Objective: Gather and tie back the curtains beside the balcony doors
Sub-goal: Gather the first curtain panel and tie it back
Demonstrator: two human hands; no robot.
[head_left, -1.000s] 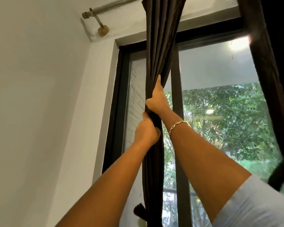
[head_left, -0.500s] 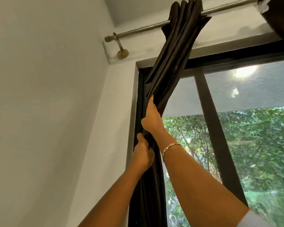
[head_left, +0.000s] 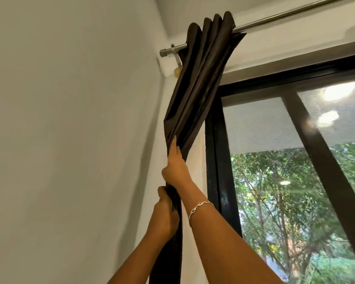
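Where bounded by a pale wall [head_left: 70, 140] on the left and the black-framed balcony door [head_left: 217, 160] on the right, holds a dark brown curtain [head_left: 195, 89]. Bunched into tight folds, hung from the metal rod [head_left: 275, 18], slanting down beside the door's left edge. Grasped high on the bundle by the right hand [head_left: 175, 169], one finger stretched up along the cloth. Clenched just below by the left hand [head_left: 165, 214], fingers curled round the folds. Ringed at the right wrist with a chain bracelet [head_left: 200, 206].
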